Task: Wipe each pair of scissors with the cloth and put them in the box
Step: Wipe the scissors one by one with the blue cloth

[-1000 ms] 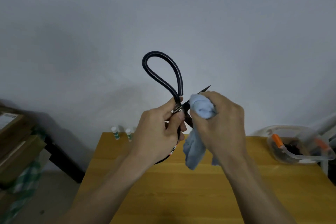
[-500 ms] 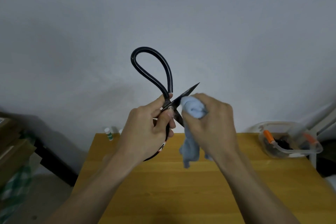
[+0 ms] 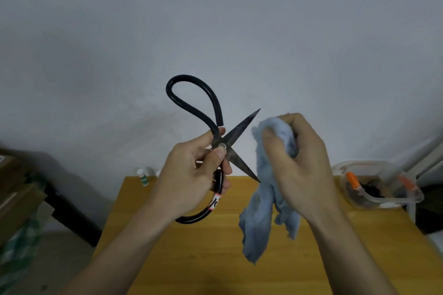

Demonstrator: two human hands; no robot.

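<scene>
My left hand (image 3: 191,175) grips a large pair of black-handled scissors (image 3: 213,112) at the pivot, held up in front of the wall. The two dark blades are spread apart, one pointing up right, one down right. A red and white label wraps the lower handle loop. My right hand (image 3: 297,158) holds a bunched light blue cloth (image 3: 261,213), just right of the blades and apart from them; the cloth's end hangs down over the table. A clear plastic box (image 3: 383,201) stands at the table's far right, with orange-handled items inside.
A wooden table (image 3: 215,258) lies below my hands. Two small white and green bottles (image 3: 143,176) stand at its back left edge. Cardboard boxes (image 3: 16,189) are stacked on the floor at the left. A grey wall fills the background.
My right hand has pulled the cloth off the blades and moved right. The scissors' blades now show bare and spread wider. The camera has dipped slightly.
</scene>
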